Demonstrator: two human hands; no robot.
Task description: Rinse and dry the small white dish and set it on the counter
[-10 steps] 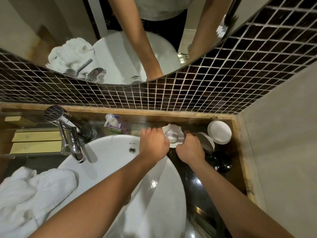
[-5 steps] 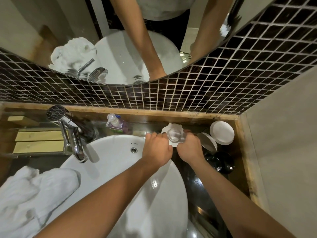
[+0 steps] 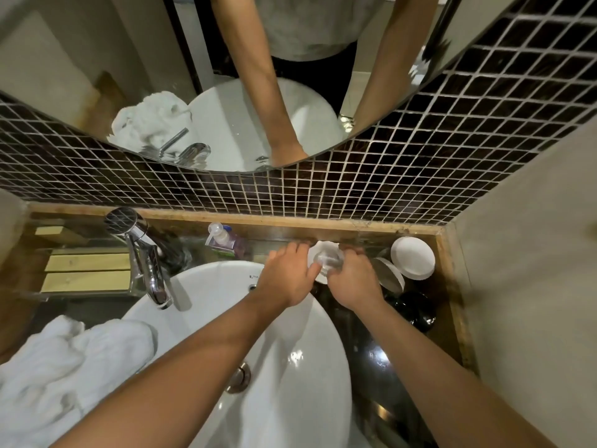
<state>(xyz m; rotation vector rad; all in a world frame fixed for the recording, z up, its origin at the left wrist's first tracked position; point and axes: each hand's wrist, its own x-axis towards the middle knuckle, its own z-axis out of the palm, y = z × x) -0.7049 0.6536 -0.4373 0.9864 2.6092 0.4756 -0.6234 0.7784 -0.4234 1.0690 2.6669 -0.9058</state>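
The small white dish (image 3: 318,248) with a wavy rim sits on the dark counter at the back, just right of the basin. A clear glass (image 3: 328,261) stands on it. My left hand (image 3: 287,274) lies against the dish's left side with its thumb at the rim. My right hand (image 3: 353,281) comes in from the right, and its fingers are closed around the clear glass. Both hands hide most of the dish.
A white basin (image 3: 200,295) with a chrome faucet (image 3: 147,263) fills the middle. A white towel (image 3: 64,360) lies at the left. A soap pump bottle (image 3: 223,239) stands behind the basin. White round lids (image 3: 413,257) and black jars (image 3: 415,310) crowd the right corner by the wall.
Both hands stay at the dish. My right fingers have closed a little more over the clear glass.
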